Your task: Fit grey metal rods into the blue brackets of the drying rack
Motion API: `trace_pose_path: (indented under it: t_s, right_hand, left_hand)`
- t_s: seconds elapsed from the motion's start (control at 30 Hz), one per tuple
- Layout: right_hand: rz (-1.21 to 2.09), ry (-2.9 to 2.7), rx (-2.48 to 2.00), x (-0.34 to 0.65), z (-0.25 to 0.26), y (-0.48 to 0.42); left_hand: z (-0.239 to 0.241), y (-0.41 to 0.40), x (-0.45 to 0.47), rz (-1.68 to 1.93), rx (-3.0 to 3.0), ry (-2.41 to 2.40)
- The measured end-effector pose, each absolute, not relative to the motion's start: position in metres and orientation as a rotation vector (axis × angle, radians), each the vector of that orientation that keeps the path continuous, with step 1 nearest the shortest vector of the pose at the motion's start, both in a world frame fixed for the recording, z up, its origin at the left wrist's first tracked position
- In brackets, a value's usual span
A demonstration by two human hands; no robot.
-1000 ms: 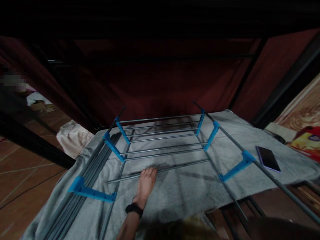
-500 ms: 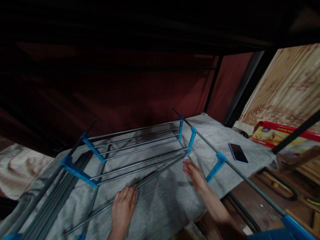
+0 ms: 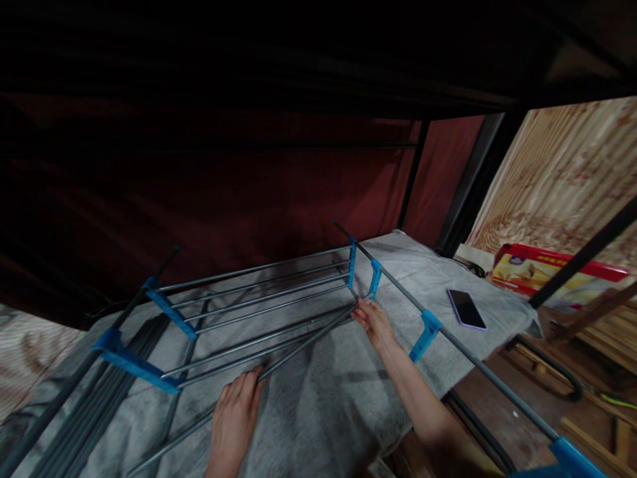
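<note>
My left hand [image 3: 233,419] is closed around a loose grey metal tube [image 3: 303,345] that slants across the front of a partly built rack. At the tube's far end, my right hand [image 3: 373,320] has its fingers closed on it, close to a blue plastic bracket [image 3: 375,279]. Behind the tube, several thin rods [image 3: 259,302] run between blue brackets on the left and right. A blue bracket [image 3: 139,365] at the left carries rod ends. Another blue bracket [image 3: 425,334] on the right long pole [image 3: 478,365] has no rod in it.
A bundle of grey tubes [image 3: 107,405] lies at the left on the grey blanket [image 3: 318,425]. A phone [image 3: 466,309] rests on the right of it. Beyond stand a red and yellow box [image 3: 552,275] and a dark frame post [image 3: 478,179]. Wooden pieces [image 3: 607,352] are on the floor.
My right hand has moved from open beside the tube to gripping its far end. My left hand still holds the tube. The view has shifted slightly.
</note>
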State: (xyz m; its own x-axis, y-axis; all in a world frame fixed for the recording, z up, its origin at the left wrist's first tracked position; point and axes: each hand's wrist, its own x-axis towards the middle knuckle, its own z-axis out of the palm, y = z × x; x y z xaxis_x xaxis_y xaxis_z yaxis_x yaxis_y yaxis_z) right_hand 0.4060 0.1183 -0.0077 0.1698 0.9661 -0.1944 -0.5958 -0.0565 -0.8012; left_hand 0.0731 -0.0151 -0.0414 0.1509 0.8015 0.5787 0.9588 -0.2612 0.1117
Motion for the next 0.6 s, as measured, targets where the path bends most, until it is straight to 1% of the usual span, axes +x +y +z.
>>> trace_pose_path:
  t_s: [0.4, 0.6]
  right_hand:
    - [1.358, -0.433, -0.939, 0.411, -0.011, 0.143]
    - [1.349, -0.443, -0.946, 0.410, -0.010, 0.145]
  left_hand:
    - [-0.050, -0.005, 0.069, -0.761, -2.085, -1.666]
    - [-0.045, -0.003, 0.071, -0.740, -2.081, -1.696]
